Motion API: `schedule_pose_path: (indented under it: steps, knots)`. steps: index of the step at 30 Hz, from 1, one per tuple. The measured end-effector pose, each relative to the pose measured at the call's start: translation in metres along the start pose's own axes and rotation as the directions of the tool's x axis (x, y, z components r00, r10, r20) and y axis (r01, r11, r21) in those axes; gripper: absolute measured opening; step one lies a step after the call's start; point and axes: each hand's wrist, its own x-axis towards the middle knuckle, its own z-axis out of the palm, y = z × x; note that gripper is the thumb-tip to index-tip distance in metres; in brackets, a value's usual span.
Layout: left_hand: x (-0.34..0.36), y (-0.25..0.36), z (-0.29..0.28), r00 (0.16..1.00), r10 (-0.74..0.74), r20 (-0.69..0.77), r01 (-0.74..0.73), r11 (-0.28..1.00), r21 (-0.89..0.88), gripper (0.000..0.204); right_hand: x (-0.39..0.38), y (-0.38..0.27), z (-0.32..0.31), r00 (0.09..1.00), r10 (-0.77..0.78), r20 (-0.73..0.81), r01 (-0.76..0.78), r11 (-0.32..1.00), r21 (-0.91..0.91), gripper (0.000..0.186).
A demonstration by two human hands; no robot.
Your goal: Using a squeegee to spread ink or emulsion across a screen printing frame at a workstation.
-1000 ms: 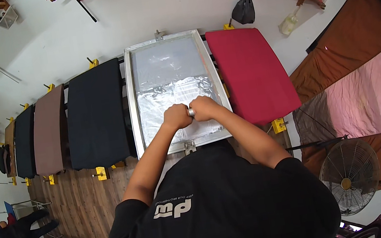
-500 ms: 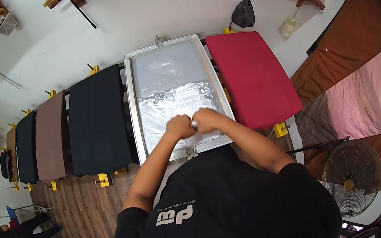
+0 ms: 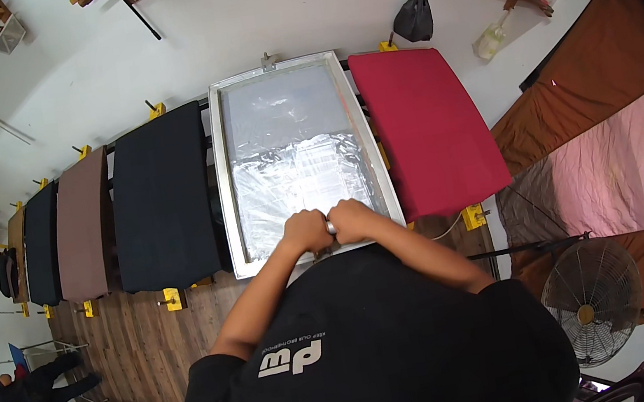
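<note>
Sliding bodyward along the screen-printing frame [image 3: 225,174], left hand [image 3: 306,231] and right hand [image 3: 351,220], fingers clamped on a metal bar [image 3: 331,228] (mostly hidden), have neared its close edge, stroke seemingly ending.

Left hand [image 3: 307,231]: curled into a fist
Right hand [image 3: 352,221]: likewise clenched, just beside it
Forearms [image 3: 262,299]: angled inward from both sides

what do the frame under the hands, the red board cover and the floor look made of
Frame: probably metal, perhaps aluminium, with a silvery, dull sheen. Red board cover: likely fabric, matte, wrapping softly over the edges. Floor: brown plank look with grain streaks; real wood or laminate, I can't tell.
</note>
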Motion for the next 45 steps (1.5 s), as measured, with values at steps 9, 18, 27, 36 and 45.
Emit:
schedule_pose_path:
  steps: [9,18,27,36,45]
  knots:
    - [0.043,-0.007,-0.027,0.956,0.042,-0.29,-0.031,0.999,0.042,0.026,0.038,0.026,-0.033,0.966,0.116,-0.231,-0.095,0.991,0.098,0.021]
    - [-0.016,0.003,0.008,0.99,0.035,-0.139,-0.032,0.999,0.023,0.027,-0.01,-0.008,0.009,0.995,0.041,-0.086,-0.041,0.999,0.003,0.021]
    - [0.052,-0.003,-0.034,0.961,-0.016,-0.277,0.031,0.998,0.049,0.025,0.048,0.032,-0.024,0.97,0.059,-0.235,-0.061,0.998,0.0,0.021]
    - [-0.003,0.004,0.003,0.992,0.035,-0.12,-0.032,0.999,0.031,0.029,0.0,0.001,0.0,1.0,-0.002,-0.027,0.001,0.999,-0.049,0.024]
    - [0.028,0.0,-0.041,0.991,-0.04,-0.129,0.041,0.999,0.006,0.032,0.031,0.023,-0.04,0.991,0.05,-0.126,-0.043,0.997,0.058,0.021]
